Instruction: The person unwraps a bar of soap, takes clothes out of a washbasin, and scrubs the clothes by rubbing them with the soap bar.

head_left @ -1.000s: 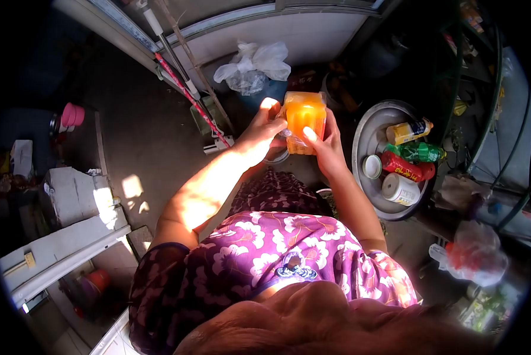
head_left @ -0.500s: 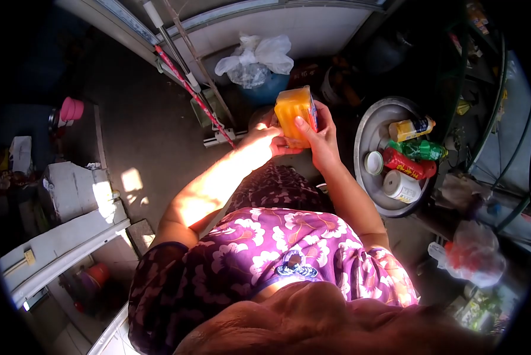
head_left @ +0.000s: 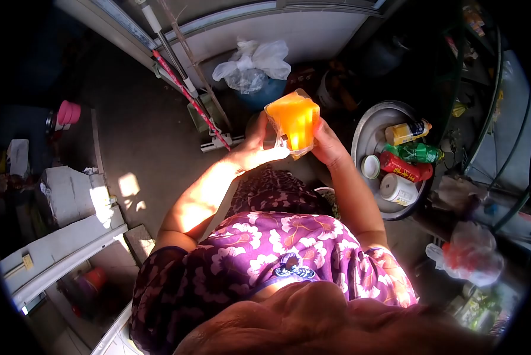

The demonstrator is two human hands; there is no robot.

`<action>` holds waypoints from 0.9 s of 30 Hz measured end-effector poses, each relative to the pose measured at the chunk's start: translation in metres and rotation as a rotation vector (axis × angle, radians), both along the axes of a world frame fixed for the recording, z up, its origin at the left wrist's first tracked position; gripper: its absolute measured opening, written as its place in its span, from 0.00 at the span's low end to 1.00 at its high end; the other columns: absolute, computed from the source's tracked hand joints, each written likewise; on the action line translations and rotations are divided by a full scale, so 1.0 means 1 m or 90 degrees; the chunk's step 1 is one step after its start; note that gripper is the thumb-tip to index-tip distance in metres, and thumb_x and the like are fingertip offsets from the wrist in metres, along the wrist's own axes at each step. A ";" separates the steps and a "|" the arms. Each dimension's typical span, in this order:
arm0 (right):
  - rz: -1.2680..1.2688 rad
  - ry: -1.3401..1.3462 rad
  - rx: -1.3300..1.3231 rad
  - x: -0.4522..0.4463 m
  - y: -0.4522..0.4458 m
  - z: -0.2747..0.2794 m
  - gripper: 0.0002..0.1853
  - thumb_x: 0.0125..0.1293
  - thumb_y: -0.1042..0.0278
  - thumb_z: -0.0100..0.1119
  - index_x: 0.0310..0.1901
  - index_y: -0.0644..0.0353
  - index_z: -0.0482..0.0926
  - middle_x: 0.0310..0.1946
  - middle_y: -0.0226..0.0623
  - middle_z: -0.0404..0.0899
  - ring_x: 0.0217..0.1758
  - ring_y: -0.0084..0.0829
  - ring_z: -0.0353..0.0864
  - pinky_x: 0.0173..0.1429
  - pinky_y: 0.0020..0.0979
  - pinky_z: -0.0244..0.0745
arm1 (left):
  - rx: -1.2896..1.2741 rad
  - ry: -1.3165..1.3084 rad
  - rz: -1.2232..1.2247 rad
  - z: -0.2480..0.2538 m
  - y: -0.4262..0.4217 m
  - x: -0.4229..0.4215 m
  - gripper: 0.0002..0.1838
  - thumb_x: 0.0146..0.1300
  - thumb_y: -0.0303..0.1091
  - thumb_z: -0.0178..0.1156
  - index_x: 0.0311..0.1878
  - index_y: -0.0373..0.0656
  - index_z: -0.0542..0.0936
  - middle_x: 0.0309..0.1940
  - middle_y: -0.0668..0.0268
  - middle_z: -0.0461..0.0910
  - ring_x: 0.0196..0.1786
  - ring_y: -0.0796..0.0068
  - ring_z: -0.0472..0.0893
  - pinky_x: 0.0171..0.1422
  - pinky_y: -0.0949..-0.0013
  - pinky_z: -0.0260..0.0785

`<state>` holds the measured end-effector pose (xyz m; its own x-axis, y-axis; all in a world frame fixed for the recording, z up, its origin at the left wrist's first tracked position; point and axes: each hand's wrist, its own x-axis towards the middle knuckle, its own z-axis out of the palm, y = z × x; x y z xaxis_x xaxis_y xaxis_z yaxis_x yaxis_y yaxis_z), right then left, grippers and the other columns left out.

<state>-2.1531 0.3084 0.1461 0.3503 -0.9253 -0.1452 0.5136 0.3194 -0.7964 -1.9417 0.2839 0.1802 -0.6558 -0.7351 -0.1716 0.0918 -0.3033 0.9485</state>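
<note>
Above my lap I hold a bright orange-yellow block [head_left: 294,121] in clear plastic wrap, which looks like a pack of soap bars. Sunlight falls on its ridged face. My left hand [head_left: 258,149] grips the lower left side, its thumb lying along the bottom edge by some loose wrap. Against the right side, my right hand [head_left: 329,144] is closed round the edge, with most of its fingers hidden behind the block.
To the right, a round metal basin [head_left: 365,121] holds a green bottle [head_left: 416,152], a red container [head_left: 400,167], a white tub [head_left: 399,188] and a yellow bottle [head_left: 407,131]. Ahead stand a blue bucket [head_left: 265,94] under plastic bags and a red-striped pole [head_left: 185,92].
The block has been turned in my hands, so its ridged face now faces me and the printed side is out of sight. My left hand has shifted to its left side.
</note>
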 end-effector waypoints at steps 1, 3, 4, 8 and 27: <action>0.035 -0.037 0.012 0.001 0.000 -0.003 0.50 0.54 0.31 0.63 0.69 0.59 0.61 0.61 0.35 0.72 0.65 0.29 0.72 0.69 0.33 0.67 | -0.060 0.009 -0.002 0.001 -0.003 0.000 0.52 0.53 0.26 0.69 0.76 0.52 0.48 0.74 0.64 0.52 0.75 0.65 0.58 0.74 0.58 0.59; 0.107 -0.111 0.035 0.003 0.002 -0.007 0.51 0.55 0.28 0.59 0.70 0.59 0.59 0.63 0.36 0.71 0.66 0.30 0.71 0.69 0.33 0.66 | 0.002 0.125 -0.036 0.005 -0.010 0.000 0.57 0.45 0.30 0.76 0.76 0.50 0.51 0.71 0.62 0.57 0.74 0.66 0.58 0.77 0.61 0.54; 0.105 -0.065 0.038 0.008 0.004 -0.010 0.52 0.56 0.25 0.54 0.71 0.58 0.55 0.64 0.38 0.69 0.67 0.32 0.70 0.70 0.34 0.66 | 0.016 0.155 -0.064 0.005 -0.015 -0.001 0.55 0.45 0.30 0.75 0.75 0.49 0.53 0.70 0.62 0.59 0.73 0.67 0.60 0.77 0.61 0.53; -0.086 0.264 -0.044 0.020 0.003 0.011 0.35 0.64 0.39 0.59 0.63 0.59 0.71 0.59 0.39 0.72 0.59 0.33 0.74 0.61 0.29 0.70 | 0.213 0.232 -0.020 -0.010 -0.017 0.004 0.45 0.48 0.29 0.73 0.70 0.48 0.62 0.60 0.65 0.70 0.66 0.70 0.68 0.74 0.62 0.58; -0.136 0.222 -0.162 -0.006 0.023 0.042 0.23 0.68 0.65 0.62 0.58 0.57 0.62 0.54 0.35 0.67 0.59 0.28 0.71 0.63 0.31 0.68 | -0.449 -0.115 0.035 -0.001 -0.019 -0.029 0.45 0.34 0.37 0.84 0.56 0.46 0.67 0.52 0.61 0.67 0.58 0.61 0.70 0.63 0.62 0.64</action>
<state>-2.1588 0.3313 0.1879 0.1186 -0.9927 0.0202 0.2352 0.0083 -0.9719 -1.9708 0.2650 0.1795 -0.6206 -0.7422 0.2531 -0.0875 0.3862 0.9182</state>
